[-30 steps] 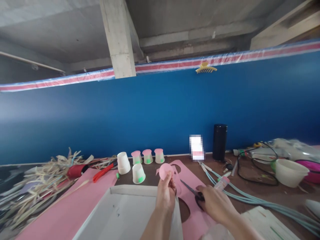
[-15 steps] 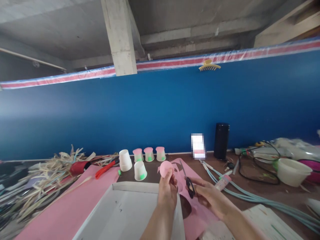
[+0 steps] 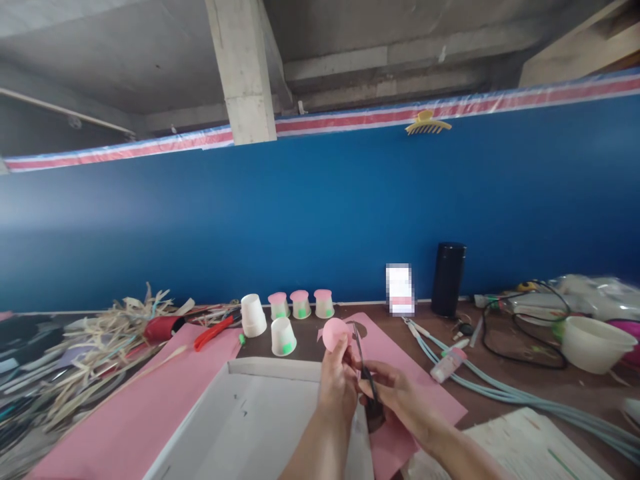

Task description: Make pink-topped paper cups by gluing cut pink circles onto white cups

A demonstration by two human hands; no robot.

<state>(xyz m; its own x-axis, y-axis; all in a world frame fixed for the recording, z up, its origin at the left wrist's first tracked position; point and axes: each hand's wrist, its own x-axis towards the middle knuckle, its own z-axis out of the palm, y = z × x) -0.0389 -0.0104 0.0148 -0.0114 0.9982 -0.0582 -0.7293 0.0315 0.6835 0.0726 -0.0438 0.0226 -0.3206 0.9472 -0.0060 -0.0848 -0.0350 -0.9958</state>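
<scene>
Between the thumb and fingers of my left hand [image 3: 339, 377] is a round pink paper disc [image 3: 336, 335], held upright. My right hand [image 3: 393, 393] grips black-handled scissors [image 3: 369, 380], their blades pointing up along the disc's right edge. Whether the blades touch the paper I cannot tell. Beneath both hands lies a pink paper sheet [image 3: 415, 373] with holes cut in it. Beyond my left hand stand several upturned white paper cups with green marks; three wear pink paper tops, one of them this cup [image 3: 324, 305]. A plain cup [image 3: 253, 316] stands to their left.
A shallow white box [image 3: 260, 407] lies left of my hands, over another pink sheet [image 3: 130, 400]. Dry strips [image 3: 115, 340] heap at far left. To the right are pale blue cords [image 3: 510, 397], a black bottle [image 3: 449, 280] and a white tub [image 3: 595, 343].
My right hand has brought the scissors left, closer to my left hand and the disc. The view has shifted slightly.
</scene>
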